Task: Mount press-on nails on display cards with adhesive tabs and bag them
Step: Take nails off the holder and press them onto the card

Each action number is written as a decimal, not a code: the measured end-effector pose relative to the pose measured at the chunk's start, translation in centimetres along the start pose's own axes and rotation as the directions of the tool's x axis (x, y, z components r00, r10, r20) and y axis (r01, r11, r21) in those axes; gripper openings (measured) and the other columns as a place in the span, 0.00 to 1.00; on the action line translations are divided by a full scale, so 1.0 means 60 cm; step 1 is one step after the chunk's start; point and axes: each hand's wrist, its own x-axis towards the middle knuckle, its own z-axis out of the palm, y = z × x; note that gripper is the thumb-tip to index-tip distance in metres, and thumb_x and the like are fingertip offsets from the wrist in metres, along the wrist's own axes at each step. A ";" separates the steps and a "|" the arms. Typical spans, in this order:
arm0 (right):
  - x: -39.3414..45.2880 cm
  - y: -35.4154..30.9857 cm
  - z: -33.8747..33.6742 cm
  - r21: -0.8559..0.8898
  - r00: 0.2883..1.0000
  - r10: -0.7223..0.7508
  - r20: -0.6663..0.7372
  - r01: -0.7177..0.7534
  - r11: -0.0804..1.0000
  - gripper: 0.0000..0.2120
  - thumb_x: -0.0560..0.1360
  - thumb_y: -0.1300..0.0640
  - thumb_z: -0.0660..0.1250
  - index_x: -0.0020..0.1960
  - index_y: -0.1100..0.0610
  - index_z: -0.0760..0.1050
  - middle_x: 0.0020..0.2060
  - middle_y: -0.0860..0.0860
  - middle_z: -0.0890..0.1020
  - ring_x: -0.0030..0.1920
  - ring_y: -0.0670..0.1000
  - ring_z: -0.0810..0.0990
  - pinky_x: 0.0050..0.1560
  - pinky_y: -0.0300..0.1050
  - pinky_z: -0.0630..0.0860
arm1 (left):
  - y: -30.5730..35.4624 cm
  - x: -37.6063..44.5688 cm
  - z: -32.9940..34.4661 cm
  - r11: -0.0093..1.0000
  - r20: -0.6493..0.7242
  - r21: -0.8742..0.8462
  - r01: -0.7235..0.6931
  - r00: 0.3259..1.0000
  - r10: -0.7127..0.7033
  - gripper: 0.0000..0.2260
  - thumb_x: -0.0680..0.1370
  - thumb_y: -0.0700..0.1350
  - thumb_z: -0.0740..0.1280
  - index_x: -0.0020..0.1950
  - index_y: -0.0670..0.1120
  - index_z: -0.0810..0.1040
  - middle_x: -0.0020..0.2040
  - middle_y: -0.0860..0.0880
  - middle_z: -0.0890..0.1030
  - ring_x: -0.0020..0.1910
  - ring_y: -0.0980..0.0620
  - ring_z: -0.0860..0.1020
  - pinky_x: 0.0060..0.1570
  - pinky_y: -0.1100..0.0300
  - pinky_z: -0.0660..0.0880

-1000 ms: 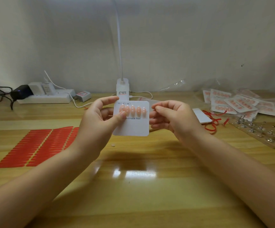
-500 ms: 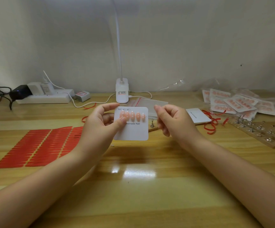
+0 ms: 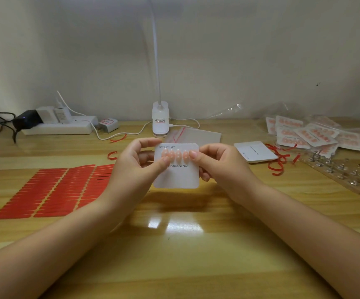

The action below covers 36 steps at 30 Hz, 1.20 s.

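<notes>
Above the middle of the wooden table (image 3: 179,255), both hands hold a white display card (image 3: 177,175) upright, facing the camera. On its upper part sits a row of pink press-on nails (image 3: 174,154), with the print "Handmade Nail" just below them. Left hand (image 3: 136,167) grasps the card's left edge, thumb on the front below the first nail and curled fingers behind. Right hand (image 3: 220,162) grips the right edge, its thumb tip pressing on the front at the right end of the nail row, the other fingers curled behind the card. Sheets of red adhesive tabs (image 3: 51,190) lie flat on the table to the left. Behind the card a clear bag (image 3: 196,135) lies just beside the base of a white clip lamp (image 3: 160,119). A stack of blank cards (image 3: 255,152) sits to the right, with curled red strips (image 3: 279,164) beside it, and farther right lies a pile of bagged nail cards (image 3: 312,134). A white power strip (image 3: 58,127) rests along the wall at the left.
</notes>
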 end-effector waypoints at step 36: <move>-0.001 0.026 0.002 0.134 0.987 0.127 0.095 -0.139 0.981 0.10 0.78 0.58 0.66 0.45 0.65 0.80 0.38 0.57 0.83 0.39 0.54 0.83 0.37 0.44 0.79 | -0.017 -0.004 0.002 0.993 -0.023 0.103 0.052 0.998 -0.050 0.19 0.75 0.39 0.72 0.61 0.55 0.70 0.44 0.50 0.86 0.44 0.52 0.84 0.41 0.55 0.81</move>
